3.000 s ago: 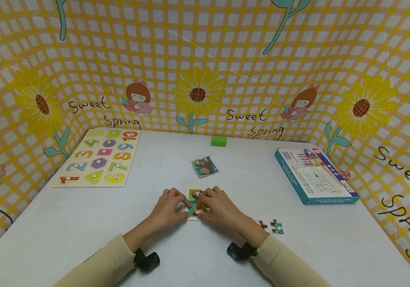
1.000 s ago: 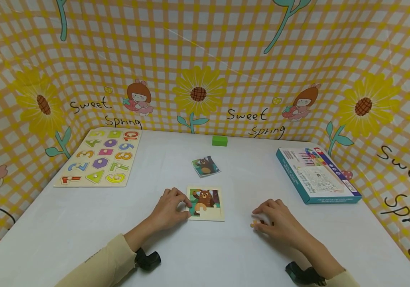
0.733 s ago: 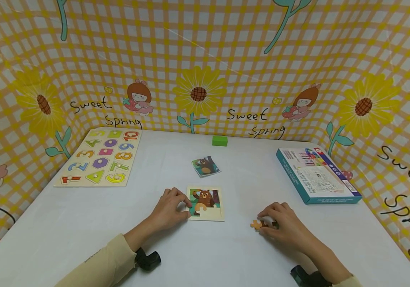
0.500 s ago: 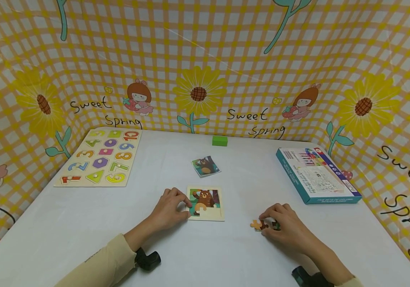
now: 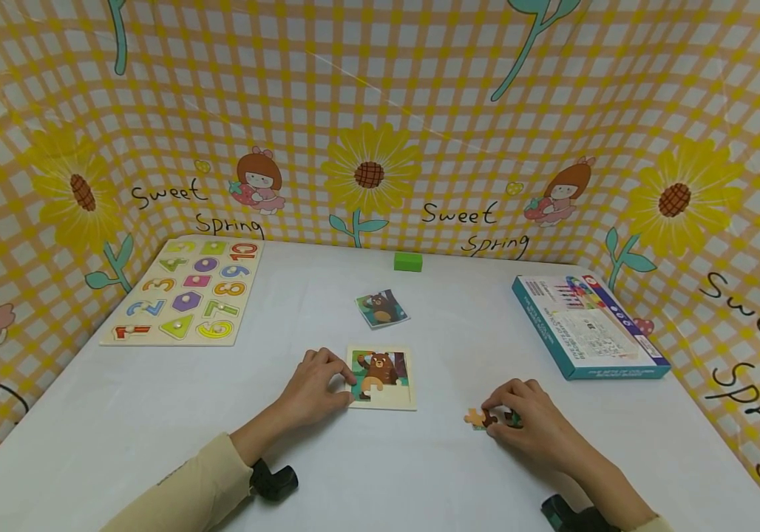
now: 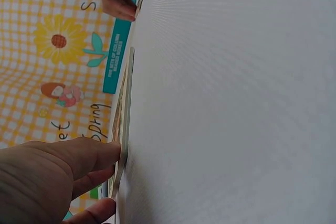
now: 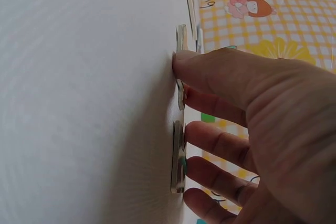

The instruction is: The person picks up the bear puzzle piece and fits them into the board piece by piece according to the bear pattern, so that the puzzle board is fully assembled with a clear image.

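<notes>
In the head view, a small wooden bear jigsaw board (image 5: 395,405) lies mid-table, its lower right part bare wood. My left hand (image 5: 312,386) holds the board at its left edge with thumb and fingertips; the left wrist view shows the thumb (image 6: 105,153) against its rim. Off to the right, my right hand (image 5: 531,417) pinches a brown and tan puzzle piece (image 5: 475,418) between thumb and index finger, low at the tabletop. Another puzzle piece (image 5: 513,419), dark and green, lies under that hand's fingers, partly hidden.
Beyond the board lies a bear picture card (image 5: 382,309), with a green block (image 5: 408,261) at the back. A wooden number board (image 5: 180,295) lies at the left, a flat teal-sided box (image 5: 589,329) at the right. Patterned cloth walls surround the white table (image 5: 380,473).
My right hand has left the bear board, moved right to the loose pieces and closed thumb and finger on the brown and tan one. The left hand has stayed on the board.
</notes>
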Demonstrator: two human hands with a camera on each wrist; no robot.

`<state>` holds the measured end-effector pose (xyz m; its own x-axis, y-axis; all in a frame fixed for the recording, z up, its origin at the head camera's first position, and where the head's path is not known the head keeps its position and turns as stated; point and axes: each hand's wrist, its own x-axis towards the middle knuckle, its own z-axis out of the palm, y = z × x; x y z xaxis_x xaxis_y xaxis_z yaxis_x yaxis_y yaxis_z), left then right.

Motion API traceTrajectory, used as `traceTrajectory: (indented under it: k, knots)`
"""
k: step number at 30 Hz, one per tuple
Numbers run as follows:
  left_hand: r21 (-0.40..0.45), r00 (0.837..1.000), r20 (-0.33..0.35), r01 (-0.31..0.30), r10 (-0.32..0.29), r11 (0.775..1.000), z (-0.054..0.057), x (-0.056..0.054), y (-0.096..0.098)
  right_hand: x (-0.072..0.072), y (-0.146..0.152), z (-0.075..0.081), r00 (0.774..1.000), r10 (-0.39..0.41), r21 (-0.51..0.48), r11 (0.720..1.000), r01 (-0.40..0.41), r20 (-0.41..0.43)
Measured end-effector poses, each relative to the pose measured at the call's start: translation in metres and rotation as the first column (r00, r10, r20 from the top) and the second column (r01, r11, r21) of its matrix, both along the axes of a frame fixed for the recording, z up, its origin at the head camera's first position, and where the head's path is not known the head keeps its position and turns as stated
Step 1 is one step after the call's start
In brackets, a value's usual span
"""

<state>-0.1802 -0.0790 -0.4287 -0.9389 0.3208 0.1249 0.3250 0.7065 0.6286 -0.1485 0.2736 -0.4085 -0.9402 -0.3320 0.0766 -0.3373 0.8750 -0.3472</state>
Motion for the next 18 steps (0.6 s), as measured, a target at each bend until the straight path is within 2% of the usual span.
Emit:
traceTrajectory:
  k: [11,18]
  knots:
    - [0.001,1.000,-0.002,-0.004,0.004,1.000,-0.0005,0.0004,0.0004,0.0007,0.0011,-0.0008,0.999,0.019,0.012,1.000,-0.018,-0.035]
    - [0.001,1.000,-0.004,-0.004,0.004,1.000,-0.0001,0.0004,0.0004,-0.0001,-0.0030,0.0039,0.997,0.052,-0.016,0.998,-0.053,-0.053]
